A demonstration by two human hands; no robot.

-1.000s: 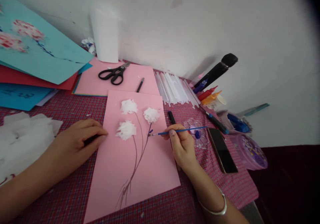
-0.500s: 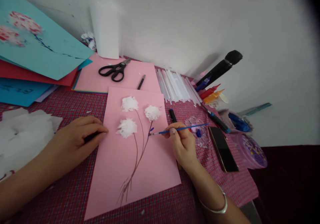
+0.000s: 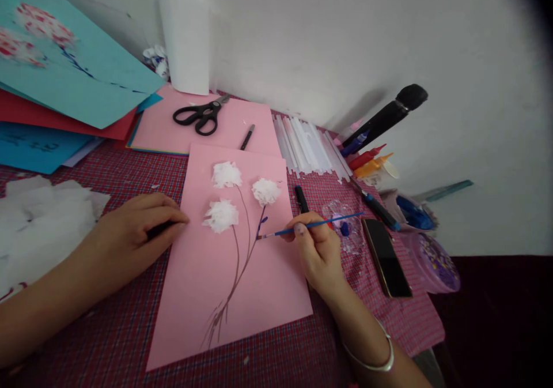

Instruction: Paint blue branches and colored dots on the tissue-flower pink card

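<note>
**Paintbrush (image 3: pixel 311 225) tip lower on the stem**

Since half a sec ago your brush tip has slid down the painted stem (image 3: pixel 240 264), further from the right-most tissue flower (image 3: pixel 266 191). A blue-purple dab (image 3: pixel 263 221) shows above the tip.

Nearest you, a silver bangle (image 3: pixel 377 360) sits on your right wrist, over the red checked cloth (image 3: pixel 108 342). The pink sheet (image 3: pixel 259 296) lies flat on that cloth, centre of view, btwn your two forearms.

Your right hand (image 3: pixel 317 249) rests on the sheet's right edge. It pinches the thin blue brush handle btwn thumb and fingers, with the bristles touching the paper at the stem. Your left hand (image 3: pixel 133 235) presses on the sheet's left edge, fingers curled tight round a dark item (image 3: pixel 159 229). It's prob. a pen or cap; the view is too poor to say.

Two more tissue flowers (image 3: pixel 221 215) sit left of the first. A loose tissue pile (image 3: pixel 38 226) lies well left of the sheet.

Just right of the sheet is a black marker (image 3: pixel 301 199), then a clear palette (image 3: pixel 341 221) w/ blue paint, a phone (image 3: pixel 384 256) and a purple tub (image 3: pixel 432 261).

Further back, scissors (image 3: pixel 201 114) and a pen (image 3: pixel 247 137) lie on a second pink sheet (image 3: pixel 168 128). White strips (image 3: pixel 309 149) and paint tubes (image 3: pixel 367 160) are to its right. A teal sheet (image 3: pixel 86 76) and a white roll (image 3: pixel 188 42) sit against the wall.
</note>
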